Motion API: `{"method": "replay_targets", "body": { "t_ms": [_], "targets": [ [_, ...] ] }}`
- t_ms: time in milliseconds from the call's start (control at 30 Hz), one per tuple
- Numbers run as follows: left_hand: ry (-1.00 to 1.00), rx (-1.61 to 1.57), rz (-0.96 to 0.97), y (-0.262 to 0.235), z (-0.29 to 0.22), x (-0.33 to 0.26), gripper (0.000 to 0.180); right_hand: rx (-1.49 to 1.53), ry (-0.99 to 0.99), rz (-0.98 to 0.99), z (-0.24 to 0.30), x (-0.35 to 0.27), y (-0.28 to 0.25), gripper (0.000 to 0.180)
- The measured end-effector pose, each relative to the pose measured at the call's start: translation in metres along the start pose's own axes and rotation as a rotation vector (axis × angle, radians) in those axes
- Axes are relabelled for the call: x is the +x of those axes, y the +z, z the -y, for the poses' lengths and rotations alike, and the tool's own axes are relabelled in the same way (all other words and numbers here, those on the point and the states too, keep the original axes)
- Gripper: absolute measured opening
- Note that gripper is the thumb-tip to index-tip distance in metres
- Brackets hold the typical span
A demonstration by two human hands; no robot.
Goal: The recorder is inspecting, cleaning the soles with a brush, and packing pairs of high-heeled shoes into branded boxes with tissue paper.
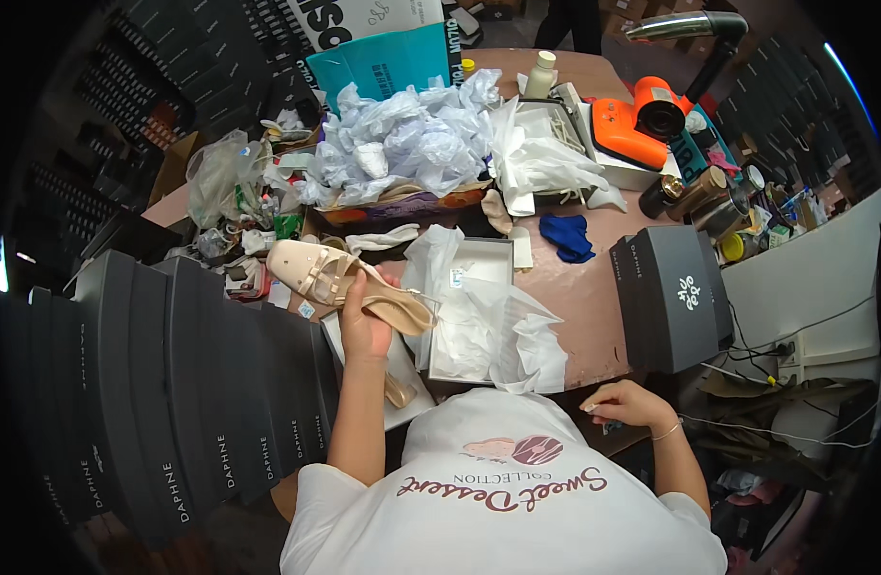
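Observation:
My left hand (367, 321) grips a cream strappy flat shoe (301, 266), raised over the table's left part with its toe pointing to the far left. Directly right of it lies an open white shoe box (484, 257), partly covered by white tissue paper (474, 321). Under my left forearm, a second pale box holds another beige shoe (398, 391), mostly hidden. Down by the table's near edge is my right hand (632, 403), its fingers curled together. A small item seems to be at its fingertips, too small to name.
Stacked dark shoe boxes (124, 355) line the left side; more dark boxes (675, 297) stand at the right. Crumpled tissue (412, 134) fills a carton at the back. A blue cloth (567, 238), an orange device (627, 132) and several bottles and cans (699, 192) sit to the right.

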State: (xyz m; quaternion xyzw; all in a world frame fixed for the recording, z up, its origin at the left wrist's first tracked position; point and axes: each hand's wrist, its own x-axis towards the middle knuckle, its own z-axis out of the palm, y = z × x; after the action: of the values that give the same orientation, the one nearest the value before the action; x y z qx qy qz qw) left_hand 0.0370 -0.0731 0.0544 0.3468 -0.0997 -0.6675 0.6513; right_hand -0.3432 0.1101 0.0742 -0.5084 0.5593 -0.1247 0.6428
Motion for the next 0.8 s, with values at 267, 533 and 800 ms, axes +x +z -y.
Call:
{"method": "replay_targets", "body": {
  "t_ms": [267,533,800],
  "targets": [
    [-0.242,0.120,-0.117,-0.028,0.043,-0.028,0.031,-0.597,-0.270,-0.615,0.007,0.045,0.002,0.013],
    [-0.198,0.151,-0.161,-0.053,0.032,-0.069,0.028,-1.006,-0.441,-0.241,0.056,0.337,0.021,0.028],
    [-0.222,-0.103,-0.038,-0.103,0.033,-0.090,0.047,-1.226,-0.445,-0.248,0.001,0.398,0.023,0.020]
  ]
}}
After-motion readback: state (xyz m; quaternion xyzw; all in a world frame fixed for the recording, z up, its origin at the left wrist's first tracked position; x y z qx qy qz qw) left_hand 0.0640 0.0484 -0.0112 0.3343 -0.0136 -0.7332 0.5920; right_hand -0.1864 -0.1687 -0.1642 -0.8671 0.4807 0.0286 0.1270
